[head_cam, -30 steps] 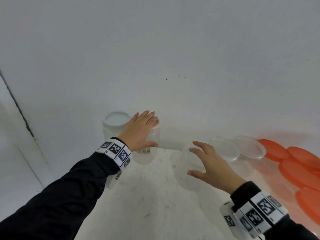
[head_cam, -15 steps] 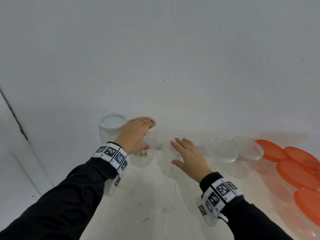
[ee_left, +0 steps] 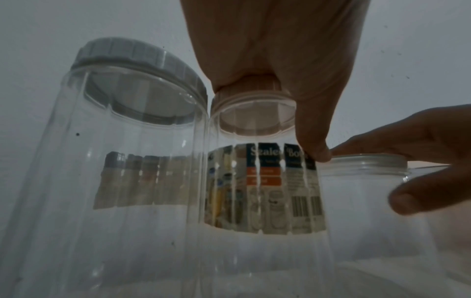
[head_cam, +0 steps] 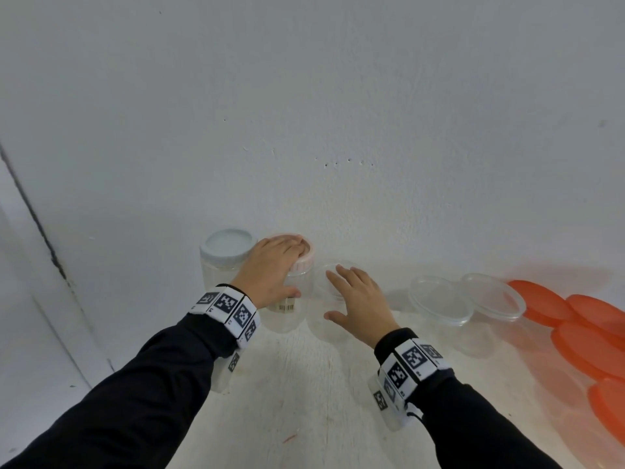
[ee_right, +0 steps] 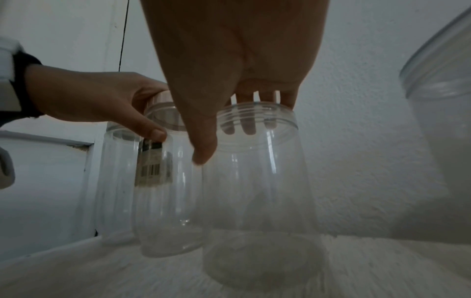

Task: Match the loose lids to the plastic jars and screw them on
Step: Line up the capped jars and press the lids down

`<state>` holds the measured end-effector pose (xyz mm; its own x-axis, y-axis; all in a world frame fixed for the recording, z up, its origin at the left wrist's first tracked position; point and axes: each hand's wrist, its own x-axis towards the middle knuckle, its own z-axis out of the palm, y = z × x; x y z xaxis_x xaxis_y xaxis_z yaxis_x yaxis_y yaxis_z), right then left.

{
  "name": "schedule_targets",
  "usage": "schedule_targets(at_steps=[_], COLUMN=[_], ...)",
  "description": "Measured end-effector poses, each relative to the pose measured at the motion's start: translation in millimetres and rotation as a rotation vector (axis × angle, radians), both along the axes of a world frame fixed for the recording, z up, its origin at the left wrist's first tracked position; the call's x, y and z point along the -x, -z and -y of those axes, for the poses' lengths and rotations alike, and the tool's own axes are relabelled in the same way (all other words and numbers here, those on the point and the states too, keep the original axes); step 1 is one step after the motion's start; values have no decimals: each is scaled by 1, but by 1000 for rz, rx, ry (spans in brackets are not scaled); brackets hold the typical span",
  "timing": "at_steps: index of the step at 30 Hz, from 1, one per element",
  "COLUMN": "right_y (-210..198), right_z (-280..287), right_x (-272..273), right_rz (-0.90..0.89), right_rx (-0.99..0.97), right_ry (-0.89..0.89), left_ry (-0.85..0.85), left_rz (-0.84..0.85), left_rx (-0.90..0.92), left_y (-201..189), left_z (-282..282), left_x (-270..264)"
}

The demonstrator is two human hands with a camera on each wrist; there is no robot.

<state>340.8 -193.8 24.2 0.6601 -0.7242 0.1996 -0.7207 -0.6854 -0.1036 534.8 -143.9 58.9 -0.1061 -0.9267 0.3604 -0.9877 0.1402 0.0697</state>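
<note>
— While head cam looks down, where's L hand?
— Palm on pink lid of labelled jar, thumb curled onto its side; grey-lidded jar touching, by wall.
— R hand?
— Fingers spread over open jar.
— L wrist cam?
— Hand cups lid.
— R wrist?
— Fingertips dip inside jar rim, thumb outside. Loose orange lids far right.

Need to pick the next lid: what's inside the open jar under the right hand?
Only the right hand's fingertips, dipping through the open jar's mouth. Through the clear wall it looks empty down to the base; nothing is covered.
</note>
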Motion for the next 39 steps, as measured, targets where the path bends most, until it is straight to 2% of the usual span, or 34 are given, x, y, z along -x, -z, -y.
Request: schedule_targets(at_steps=[4,8,11,15,23,29,39], right_y=[-5,-5,-2,1,11,3,-4], right_z=[2,3,6,7,9,16,13], right_x=[22,62,92,115,102,90,68], right_rz=[-51,49,80,103,180,118,43], right_rx=[25,89,140,96,134,70,7], right_ry=[46,130,266,403,314,218,220], left_ry=[-6,-8,-11,-13,-27,-33,-29], left_rz=[-3,-10,-6,-5,-3,-10,-14], left_rx=[-11,-12,-10,-4,-6,0,20], left_y=[1,1,2,2,1,0,2], left_z=[1,2,3,2,1,1,2], left_x=[0,-1,-3,-1,1,3,2])
